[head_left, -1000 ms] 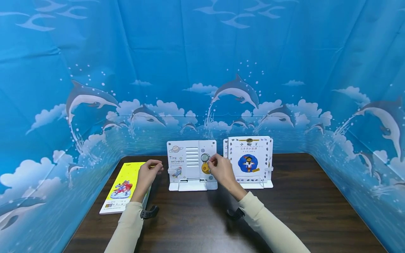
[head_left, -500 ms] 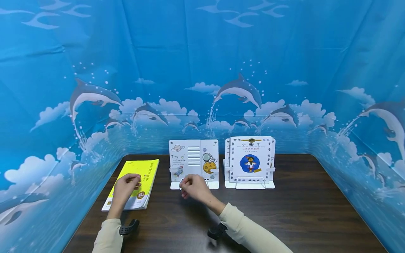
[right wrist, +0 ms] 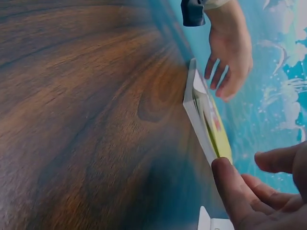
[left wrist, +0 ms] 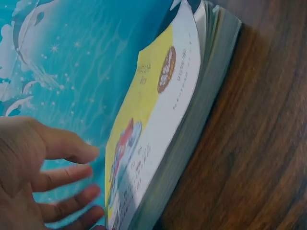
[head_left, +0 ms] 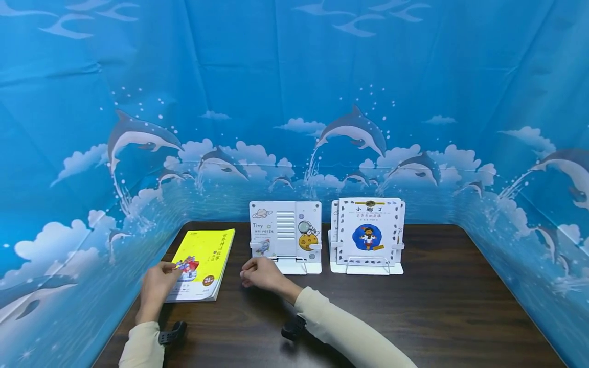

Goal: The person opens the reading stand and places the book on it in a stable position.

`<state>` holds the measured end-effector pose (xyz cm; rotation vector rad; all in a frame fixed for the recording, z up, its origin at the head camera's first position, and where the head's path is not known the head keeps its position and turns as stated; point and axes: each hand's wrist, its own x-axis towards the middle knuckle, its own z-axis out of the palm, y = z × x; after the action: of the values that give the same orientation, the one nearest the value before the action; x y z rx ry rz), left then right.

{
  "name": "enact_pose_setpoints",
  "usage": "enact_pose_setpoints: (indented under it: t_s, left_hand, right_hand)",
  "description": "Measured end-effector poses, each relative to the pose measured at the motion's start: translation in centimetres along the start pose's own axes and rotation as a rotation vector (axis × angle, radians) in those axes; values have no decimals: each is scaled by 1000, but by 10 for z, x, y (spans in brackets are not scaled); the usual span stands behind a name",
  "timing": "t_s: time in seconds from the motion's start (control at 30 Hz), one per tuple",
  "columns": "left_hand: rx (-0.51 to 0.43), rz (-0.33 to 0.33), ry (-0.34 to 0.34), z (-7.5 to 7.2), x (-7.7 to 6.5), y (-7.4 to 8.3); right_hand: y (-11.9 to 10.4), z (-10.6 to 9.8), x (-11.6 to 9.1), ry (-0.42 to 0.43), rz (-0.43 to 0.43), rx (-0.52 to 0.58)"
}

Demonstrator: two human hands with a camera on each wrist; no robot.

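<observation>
A thick yellow paperback (head_left: pixel 205 255) with a white lower band lies flat at the table's left side. My left hand (head_left: pixel 158 287) hovers at its left edge, fingers loosely bent and holding nothing. In the left wrist view the fingertips of that hand (left wrist: pixel 53 177) are close beside the book (left wrist: pixel 165 105); whether they touch it I cannot tell. My right hand (head_left: pixel 266 275) is between the book and the white bookstand (head_left: pixel 286 230), above the table. The right wrist view shows its thumb and fingers apart with nothing between them.
The "Tiny universe" bookstand stands at the back centre, with nothing resting on it. Right of it, a second bookstand (head_left: pixel 338 268) holds a white picture book (head_left: pixel 368 225) upright. A blue dolphin-print curtain (head_left: pixel 294 102) encloses the dark wooden table (head_left: pixel 414 317).
My right hand has come away from the centre bookstand, moving left and down toward the yellow book. My left hand has moved left and down, across the book to its left edge.
</observation>
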<state>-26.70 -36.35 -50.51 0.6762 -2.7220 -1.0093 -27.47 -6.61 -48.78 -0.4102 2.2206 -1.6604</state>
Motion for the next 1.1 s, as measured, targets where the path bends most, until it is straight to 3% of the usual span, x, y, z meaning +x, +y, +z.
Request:
enact_pose_setpoints:
  t_s: [0.2,0.53,0.8,1.1]
  left_hand:
    - [108,-26,-75,1,-1,-5]
    - [48,-94,-79,4,4,-7]
    - [-152,-106,-98,8,1,-9]
    - [-312,-105,-100,12,2,-10]
  right_hand:
    - [2,9,8,-29,22,-25]
    - [8,24,7,-107,65,-18]
    - [10,31,7,-116,80,40]
    - [15,30,11,-90,72,48]
